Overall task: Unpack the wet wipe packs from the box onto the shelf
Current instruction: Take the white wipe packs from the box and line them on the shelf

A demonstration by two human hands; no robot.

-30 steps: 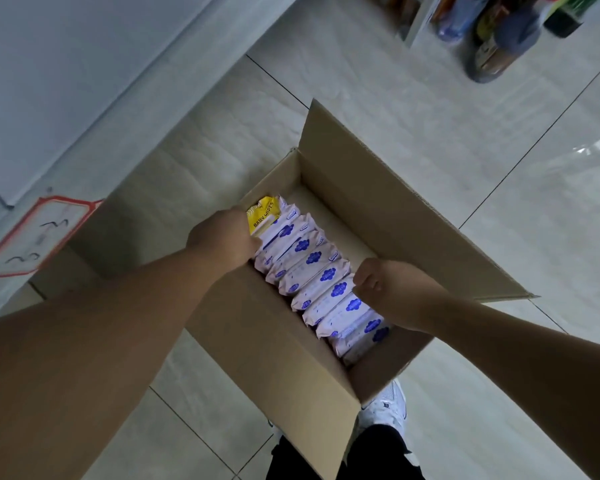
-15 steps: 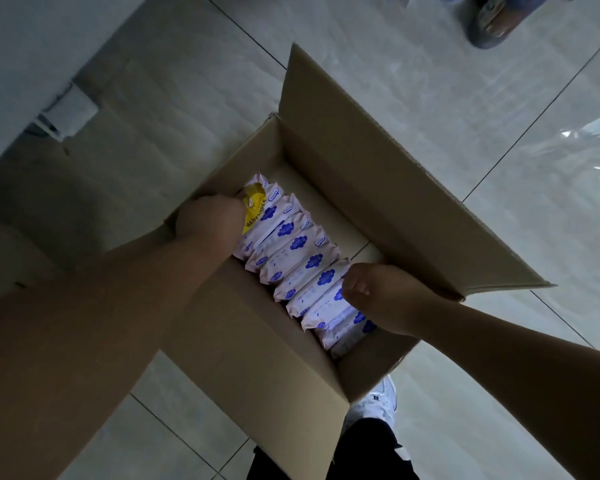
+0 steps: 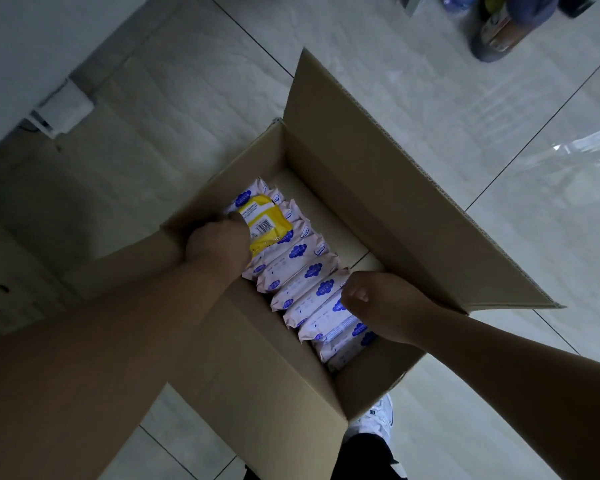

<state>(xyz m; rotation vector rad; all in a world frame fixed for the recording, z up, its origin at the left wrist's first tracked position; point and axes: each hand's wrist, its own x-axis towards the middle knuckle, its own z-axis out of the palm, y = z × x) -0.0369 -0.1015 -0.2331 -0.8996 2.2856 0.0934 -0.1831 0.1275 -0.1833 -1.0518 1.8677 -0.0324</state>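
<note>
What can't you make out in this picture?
Head view, the only one:
The right hand hides its own fingers, dug down among the white packs.
Any packs below the top row: covered by it inside the box.
Print on the yellow pack in the left hand: too small.
Bottles at the top edge: cut off, blurred.

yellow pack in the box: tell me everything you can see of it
The yellow pack is a soft, glossy plastic wrapper with a white panel carrying a barcode and print too blurred to read. It lies tilted, barcode side up, on the far end of the row of white packs inside the cardboard box. The left hand grips its near-left edge and hides part of it.
</note>
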